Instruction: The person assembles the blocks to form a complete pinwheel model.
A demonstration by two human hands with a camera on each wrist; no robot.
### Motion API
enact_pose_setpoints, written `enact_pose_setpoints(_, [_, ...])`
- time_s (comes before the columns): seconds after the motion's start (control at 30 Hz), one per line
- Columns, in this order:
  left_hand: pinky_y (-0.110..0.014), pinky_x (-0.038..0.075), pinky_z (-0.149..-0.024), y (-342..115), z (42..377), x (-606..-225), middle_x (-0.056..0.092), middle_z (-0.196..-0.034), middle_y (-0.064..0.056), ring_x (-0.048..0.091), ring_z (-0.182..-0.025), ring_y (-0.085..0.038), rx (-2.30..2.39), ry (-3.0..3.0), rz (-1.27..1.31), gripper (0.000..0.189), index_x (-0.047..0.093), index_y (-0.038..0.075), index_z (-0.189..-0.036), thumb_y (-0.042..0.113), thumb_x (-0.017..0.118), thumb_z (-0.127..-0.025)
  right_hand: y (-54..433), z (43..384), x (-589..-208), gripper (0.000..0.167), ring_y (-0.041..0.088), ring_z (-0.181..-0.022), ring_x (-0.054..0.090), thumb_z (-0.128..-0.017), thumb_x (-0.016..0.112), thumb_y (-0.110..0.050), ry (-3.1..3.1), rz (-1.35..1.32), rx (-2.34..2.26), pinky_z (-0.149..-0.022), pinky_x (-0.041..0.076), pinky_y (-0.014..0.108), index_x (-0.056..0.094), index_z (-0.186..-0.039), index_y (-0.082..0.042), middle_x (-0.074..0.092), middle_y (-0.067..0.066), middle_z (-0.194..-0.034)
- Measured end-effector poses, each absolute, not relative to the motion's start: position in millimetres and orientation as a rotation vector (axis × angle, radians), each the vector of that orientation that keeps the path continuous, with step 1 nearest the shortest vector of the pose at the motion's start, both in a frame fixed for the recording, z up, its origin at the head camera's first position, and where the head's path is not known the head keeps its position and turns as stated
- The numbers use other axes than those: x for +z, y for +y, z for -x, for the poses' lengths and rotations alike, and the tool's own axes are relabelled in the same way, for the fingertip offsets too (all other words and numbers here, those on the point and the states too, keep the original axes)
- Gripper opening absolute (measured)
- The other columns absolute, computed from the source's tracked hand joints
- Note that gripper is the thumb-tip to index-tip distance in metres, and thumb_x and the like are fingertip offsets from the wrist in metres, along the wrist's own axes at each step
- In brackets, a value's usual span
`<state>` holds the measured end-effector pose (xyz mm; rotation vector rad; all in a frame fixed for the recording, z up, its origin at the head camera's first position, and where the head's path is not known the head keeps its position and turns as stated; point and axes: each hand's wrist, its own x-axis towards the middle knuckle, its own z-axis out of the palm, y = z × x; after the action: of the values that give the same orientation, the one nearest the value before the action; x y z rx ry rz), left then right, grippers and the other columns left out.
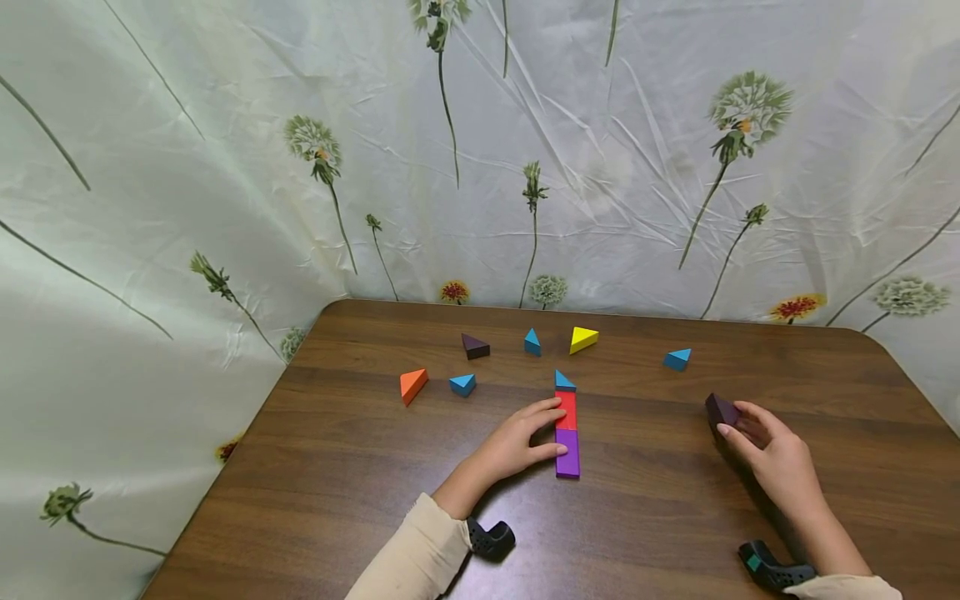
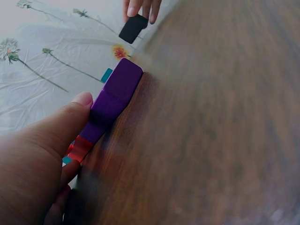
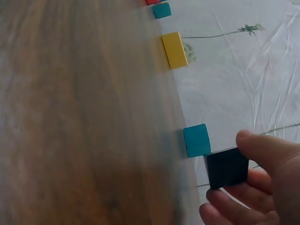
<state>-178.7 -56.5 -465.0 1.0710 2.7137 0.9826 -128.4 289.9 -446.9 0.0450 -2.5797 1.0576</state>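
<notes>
A purple block [image 1: 567,455], a red block [image 1: 570,412] and a blue triangular block [image 1: 564,381] lie end to end in a straight row on the table. From the row's left side my left hand [image 1: 512,446] reaches over, its thumb on the purple block and its fingertips on the red one. In the left wrist view the thumb rests along the purple block [image 2: 117,93]. Off to the right, my right hand [image 1: 780,454] pinches a dark, nearly black triangular block [image 1: 722,410] between thumb and fingers. The right wrist view shows a flat side of this dark block [image 3: 228,168].
Loose triangular blocks lie toward the back of the brown table [image 1: 337,500]: orange [image 1: 412,386], dark [image 1: 476,347], yellow [image 1: 582,339] and blue ones [image 1: 462,384], one of them [image 1: 677,359] beyond my right hand. A flowered curtain [image 1: 480,150] hangs behind the far edge.
</notes>
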Motion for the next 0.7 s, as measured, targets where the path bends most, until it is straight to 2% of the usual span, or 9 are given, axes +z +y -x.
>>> enact_pose_setpoints(0.1, [-0.031,0.027,-0.101,-57,178,-464,0.035,-0.140,0.001,0.031,-0.127,-0.014,0.982,2.713,-1.072,0.054,0.048,0.012,-0.131,0.039,0.059,-0.085,287,128,-443,0.043,-0.022,-0.083,0.038,-0.084,0.064,-0.013,-2.545,-0.074,1.067,-0.064,0.035,-0.002,0.050,-0.118,0.008,0.055,0.033,-0.105])
enact_pose_setpoints(0.27, [-0.031,0.027,-0.102,-57,178,-465,0.035,-0.140,0.001,0.031,-0.127,-0.014,0.979,2.715,-1.072,0.054,0.048,0.012,-0.131,0.038,0.060,-0.085,281,128,-437,0.042,-0.022,-0.087,0.037,-0.083,0.065,-0.011,-2.507,-0.114,1.059,-0.067,0.034,-0.002,0.050,-0.118,0.009,0.053,0.030,-0.107])
enact_pose_setpoints(0.33, [-0.031,0.027,-0.102,-57,179,-465,0.035,-0.140,0.001,0.031,-0.127,-0.014,0.978,2.717,-1.074,0.054,0.048,0.012,-0.131,0.038,0.060,-0.085,279,128,-434,0.043,-0.020,-0.088,0.039,-0.083,0.065,-0.010,-2.503,-0.123,1.047,-0.069,0.034,-0.002,0.050,-0.118,0.008,0.053,0.029,-0.108])
enact_pose_setpoints(0.4, [-0.030,0.027,-0.102,-57,179,-465,0.035,-0.140,0.001,0.031,-0.127,-0.014,0.978,2.718,-1.074,0.054,0.048,0.012,-0.131,0.038,0.060,-0.085,277,128,-432,0.043,-0.008,-0.092,0.049,-0.083,0.065,-0.010,-2.503,-0.132,1.046,-0.069,0.034,-0.002,0.050,-0.119,0.008,0.052,0.028,-0.109])
enact_pose_setpoints(0.57, [-0.030,0.027,-0.102,-57,179,-466,0.035,-0.140,0.001,0.031,-0.127,-0.014,0.982,2.716,-1.074,0.054,0.048,0.012,-0.131,0.038,0.060,-0.085,273,130,-425,0.045,-0.005,-0.095,0.051,-0.082,0.065,-0.010,-2.506,-0.147,1.069,-0.069,0.034,-0.002,0.049,-0.121,0.007,0.051,0.028,-0.111])
enact_pose_setpoints(0.63, [-0.030,0.027,-0.102,-57,179,-466,0.035,-0.140,0.001,0.031,-0.127,-0.014,0.984,2.717,-1.078,0.054,0.048,0.012,-0.131,0.038,0.060,-0.085,271,131,-422,0.046,-0.016,-0.092,0.042,-0.082,0.066,-0.010,-2.495,-0.160,1.087,-0.069,0.034,-0.001,0.049,-0.121,0.007,0.051,0.028,-0.112])
enact_pose_setpoints(0.7, [-0.030,0.027,-0.102,-57,179,-466,0.035,-0.140,0.001,0.031,-0.127,-0.014,0.988,2.718,-1.080,0.054,0.048,0.012,-0.131,0.038,0.060,-0.085,268,132,-419,0.046,-0.018,-0.092,0.041,-0.082,0.066,-0.009,-2.480,-0.182,1.098,-0.069,0.035,-0.001,0.049,-0.121,0.007,0.051,0.029,-0.112])
